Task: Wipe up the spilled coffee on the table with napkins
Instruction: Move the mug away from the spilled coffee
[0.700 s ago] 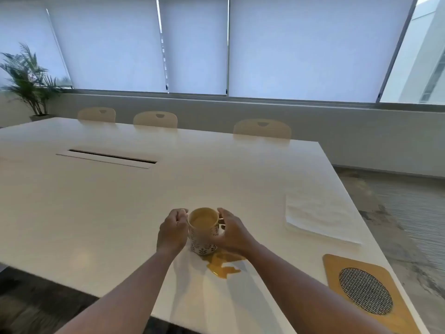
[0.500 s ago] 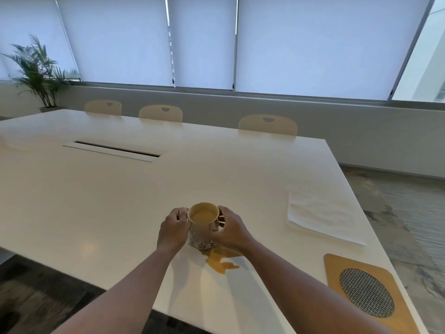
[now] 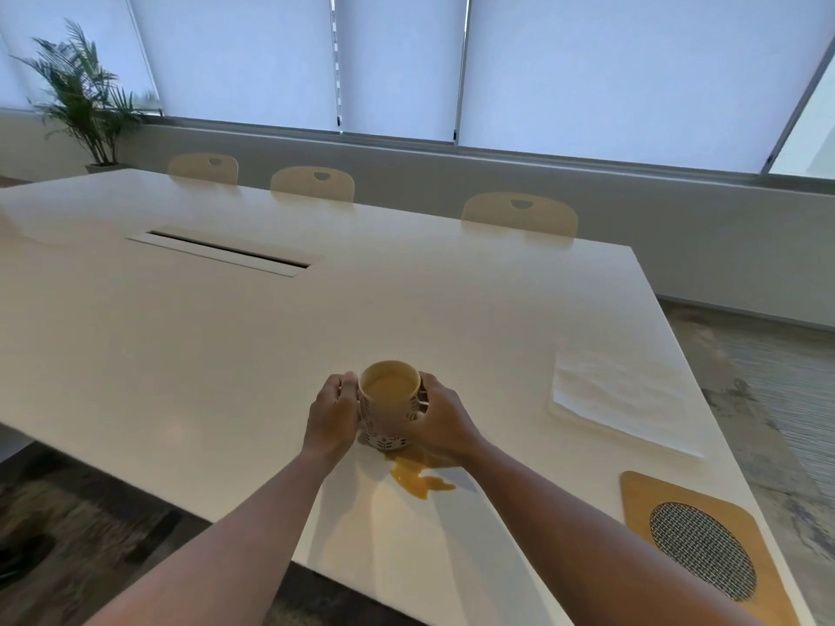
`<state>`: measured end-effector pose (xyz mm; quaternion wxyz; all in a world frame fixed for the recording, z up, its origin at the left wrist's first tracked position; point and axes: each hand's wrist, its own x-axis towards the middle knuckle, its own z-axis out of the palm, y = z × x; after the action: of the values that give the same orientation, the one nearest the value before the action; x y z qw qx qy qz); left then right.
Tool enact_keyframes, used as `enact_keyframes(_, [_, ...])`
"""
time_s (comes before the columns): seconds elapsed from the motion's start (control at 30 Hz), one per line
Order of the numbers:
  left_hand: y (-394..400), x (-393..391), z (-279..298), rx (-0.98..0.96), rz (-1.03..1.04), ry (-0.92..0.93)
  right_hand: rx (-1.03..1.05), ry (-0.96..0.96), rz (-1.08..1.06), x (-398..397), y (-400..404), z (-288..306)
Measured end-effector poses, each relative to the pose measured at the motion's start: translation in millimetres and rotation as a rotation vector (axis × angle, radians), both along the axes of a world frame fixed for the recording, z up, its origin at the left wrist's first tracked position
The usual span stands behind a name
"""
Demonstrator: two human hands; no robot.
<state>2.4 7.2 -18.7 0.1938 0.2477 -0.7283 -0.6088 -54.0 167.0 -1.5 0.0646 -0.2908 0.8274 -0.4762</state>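
Left hand (image 3: 332, 415) and right hand (image 3: 440, 417) both gripping mug (image 3: 388, 411) on worktop (image 3: 226, 354), spill (image 3: 420, 476) just below hands, napkins (image 3: 623, 399) well right.

A large white conference table (image 3: 226, 354) carries a patterned mug (image 3: 388, 411) of coffee beside a spilled coffee puddle (image 3: 418, 478), a stack of white napkins (image 3: 619, 399), and a wooden trivet (image 3: 705, 544), apparently with a mesh centre. A cable slot (image 3: 226, 253) is set in its top.
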Motion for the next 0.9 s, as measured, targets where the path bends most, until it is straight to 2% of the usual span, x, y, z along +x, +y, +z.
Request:
enact_keyframes(0.2, [-13.9,2.2,-13.4,-0.031,-0.073,0.133,-0.014,0.055,-0.038,-3.5,-2.9,-6.4])
enact_keyframes(0.37, [-22.2,-6.0,-16.9,-0.154,-0.106,0.205,-0.033,0.133,-0.087,-7.8,-7.2,-9.2])
enact_keyframes(0.53, [-32.5,-27.8,-9.5,-0.153,-0.143,0.268,-0.074,0.188,-0.135,-21.8,-16.7,2.0])
enact_keyframes(0.9, [-65.0,-84.8,11.5,-0.213,-0.166,0.249,-0.141,0.128,-0.149,-69.9,-51.0,13.2])
